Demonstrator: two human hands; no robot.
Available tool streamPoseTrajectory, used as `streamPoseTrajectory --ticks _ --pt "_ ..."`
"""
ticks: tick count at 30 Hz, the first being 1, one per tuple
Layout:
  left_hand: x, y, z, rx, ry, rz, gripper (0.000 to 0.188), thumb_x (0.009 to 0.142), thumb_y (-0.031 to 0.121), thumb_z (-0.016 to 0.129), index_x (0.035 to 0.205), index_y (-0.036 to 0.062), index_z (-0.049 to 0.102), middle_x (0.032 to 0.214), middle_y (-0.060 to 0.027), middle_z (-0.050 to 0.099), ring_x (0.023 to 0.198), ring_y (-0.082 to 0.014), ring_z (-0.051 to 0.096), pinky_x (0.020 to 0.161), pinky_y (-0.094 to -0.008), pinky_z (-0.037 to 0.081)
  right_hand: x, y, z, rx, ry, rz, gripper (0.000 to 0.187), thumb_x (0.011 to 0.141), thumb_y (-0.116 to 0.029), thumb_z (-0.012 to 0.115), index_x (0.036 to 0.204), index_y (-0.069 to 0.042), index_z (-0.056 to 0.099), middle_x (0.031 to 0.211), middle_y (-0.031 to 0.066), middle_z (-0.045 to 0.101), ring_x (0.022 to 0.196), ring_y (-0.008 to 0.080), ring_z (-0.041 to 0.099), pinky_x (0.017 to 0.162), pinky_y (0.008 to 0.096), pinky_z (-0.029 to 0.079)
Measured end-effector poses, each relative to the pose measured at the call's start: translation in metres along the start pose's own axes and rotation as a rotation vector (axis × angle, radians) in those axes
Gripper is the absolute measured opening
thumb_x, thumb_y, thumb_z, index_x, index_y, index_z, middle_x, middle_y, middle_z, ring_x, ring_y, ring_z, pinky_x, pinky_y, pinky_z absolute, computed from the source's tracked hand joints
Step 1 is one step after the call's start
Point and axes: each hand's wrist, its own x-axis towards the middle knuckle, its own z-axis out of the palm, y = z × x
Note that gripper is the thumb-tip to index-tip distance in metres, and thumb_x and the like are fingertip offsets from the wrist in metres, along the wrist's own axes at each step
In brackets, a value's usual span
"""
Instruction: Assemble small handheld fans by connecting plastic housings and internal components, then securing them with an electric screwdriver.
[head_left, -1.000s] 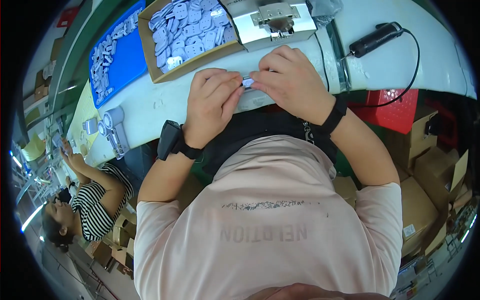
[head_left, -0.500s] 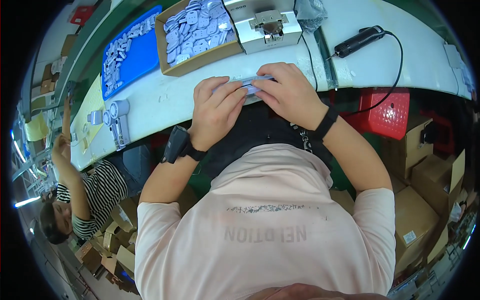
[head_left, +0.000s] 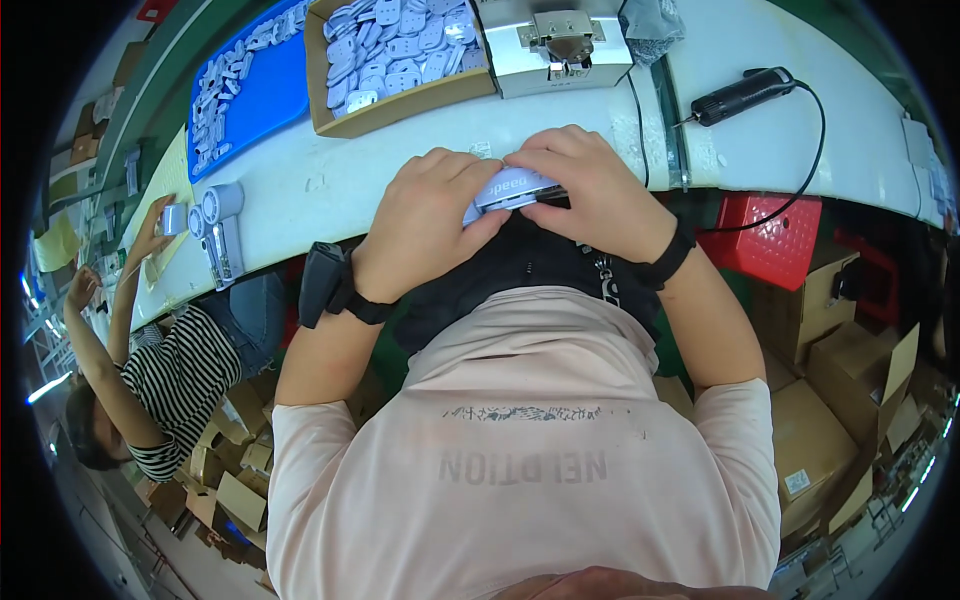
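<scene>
Between my two hands is a lavender plastic casing, long and rounded, with dark lettering and a dark gap along its lower side. My left hand grips its left end, thumb below and fingers over the top. The right hand pinches the other end between thumb and fingers. Both hands are at the near edge of the white workbench. Beyond them stands a cardboard box heaped with lavender plastic pieces.
A blue tray of small parts lies left of the box, with lavender round-headed devices nearer. A metal fixture stands behind my hands. A corded electric screwdriver lies right, above a red stool. A co-worker sits left.
The casing has turned in my hands, so its lettered outer side now shows. My left hand has shifted its grip. The co-worker's hands have moved, one now near a lavender part.
</scene>
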Motion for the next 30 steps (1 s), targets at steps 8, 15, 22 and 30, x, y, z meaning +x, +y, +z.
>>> streamPoseTrajectory --ticks 8,15,22,30 --pt "0.017 -0.011 -0.006 0.004 -0.036 0.085 0.041 0.083 0.022 0.079 0.119 0.0048 0.068 0.107 -0.0106 0.069 0.102 -0.0319 0.063 0.087 -0.0422 0.050 0.002 0.009 0.003 0.024 0.040 -0.008 0.045 0.079 -0.016 0.080 0.122 -0.006 0.069 0.115 0.0102 0.069 0.106 0.0312 0.062 0.096 0.0417 0.048" --pt "0.020 -0.013 -0.004 0.033 -0.041 0.111 0.041 0.083 0.022 0.078 0.118 0.0042 0.068 0.105 -0.0109 0.068 0.101 -0.0318 0.063 0.087 -0.0423 0.051 0.004 0.008 -0.001 -0.068 -0.011 -0.042 0.043 0.081 -0.016 0.078 0.121 -0.005 0.069 0.113 0.0095 0.069 0.106 0.0303 0.062 0.094 0.0420 0.050" --pt "0.019 -0.008 -0.003 0.050 -0.051 0.113 0.041 0.083 0.022 0.079 0.117 0.0026 0.068 0.105 -0.0115 0.068 0.099 -0.0318 0.063 0.086 -0.0425 0.052 0.004 0.004 0.001 -0.126 0.007 -0.062 0.041 0.081 -0.018 0.078 0.119 -0.004 0.069 0.110 0.0096 0.069 0.106 0.0297 0.062 0.094 0.0416 0.050" --pt "0.022 -0.012 -0.004 0.065 -0.035 0.153 0.041 0.081 0.020 0.080 0.116 0.0017 0.068 0.102 -0.0118 0.068 0.096 -0.0320 0.063 0.083 -0.0417 0.054 0.010 0.003 -0.003 -0.194 -0.062 -0.054 0.039 0.081 -0.020 0.078 0.115 -0.004 0.069 0.105 0.0086 0.069 0.101 0.0292 0.062 0.090 0.0403 0.052"
